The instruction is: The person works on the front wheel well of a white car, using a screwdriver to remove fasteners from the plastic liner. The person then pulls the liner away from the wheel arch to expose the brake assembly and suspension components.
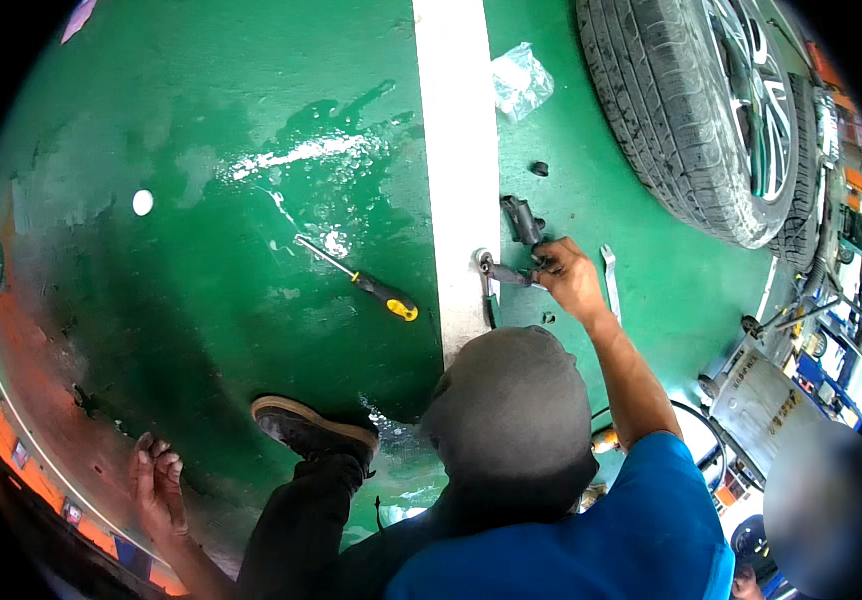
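Note:
At the lower left, my left hand [159,487] hangs above the floor with its fingers loosely bent and apart, nothing visible in them. My right hand is out of view. In front of me a co-worker in a grey cap [516,405] and blue shirt [581,550] crouches. That person's right hand [568,275] grips a ratchet-like tool [509,272] beside a dark cylindrical part [524,220]. A screwdriver [386,297] with a black and yellow handle lies left of the white floor stripe [459,150]. Right of the co-worker's hand lies a spanner [611,283].
A wheel with a large tyre [641,110] stands at the upper right. Near it lie a clear plastic bag [522,82] and a small black piece [539,169]. Wet patches [311,152] mark the green floor. A black shoe [316,430] is lower centre. Another person [826,515] is at right.

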Demonstrator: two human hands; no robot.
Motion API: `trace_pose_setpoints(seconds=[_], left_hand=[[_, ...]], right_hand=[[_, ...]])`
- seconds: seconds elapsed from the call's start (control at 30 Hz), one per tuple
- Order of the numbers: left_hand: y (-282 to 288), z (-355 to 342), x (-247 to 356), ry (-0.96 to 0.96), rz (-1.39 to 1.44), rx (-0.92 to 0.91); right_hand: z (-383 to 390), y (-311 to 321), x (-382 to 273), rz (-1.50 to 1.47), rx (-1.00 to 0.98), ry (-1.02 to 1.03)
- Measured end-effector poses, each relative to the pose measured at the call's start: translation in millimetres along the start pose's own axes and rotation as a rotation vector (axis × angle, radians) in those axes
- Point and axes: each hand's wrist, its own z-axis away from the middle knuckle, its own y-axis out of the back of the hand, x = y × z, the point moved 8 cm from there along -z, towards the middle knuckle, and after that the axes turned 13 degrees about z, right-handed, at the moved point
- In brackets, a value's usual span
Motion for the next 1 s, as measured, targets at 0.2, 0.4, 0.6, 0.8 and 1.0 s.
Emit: trace_pose_setpoints(seconds=[0.2, 0.4, 0.6, 0.8, 1.0], left_hand=[[18.2, 22.1, 6.2, -0.025, -0.073, 0.103], [30.7, -20.4, -16.2, 0.063, 0.073, 0.153], [17.1, 39.3, 36.3, -0.092, -0.011, 0.17], [22.4, 34.7, 36.4, -0.055, -0.095, 0.122], [46.6, 21.7, -7.0, 0.103, 0.031, 0.173]], right_hand=[[-10.2, -2.0, 0.6, -0.214, -0.058, -0.076], [-74.3, 89.5, -92.0, -0.577, -0.019, 0.311], [-78.0, 79.4, -476.2, -0.486, -0.212, 1.118], [-20.3, -13.7, -666.7, -1.209, -0.72, 1.007], [54.6, -69.6, -709.4, -1.647, -0.993, 0.805]])
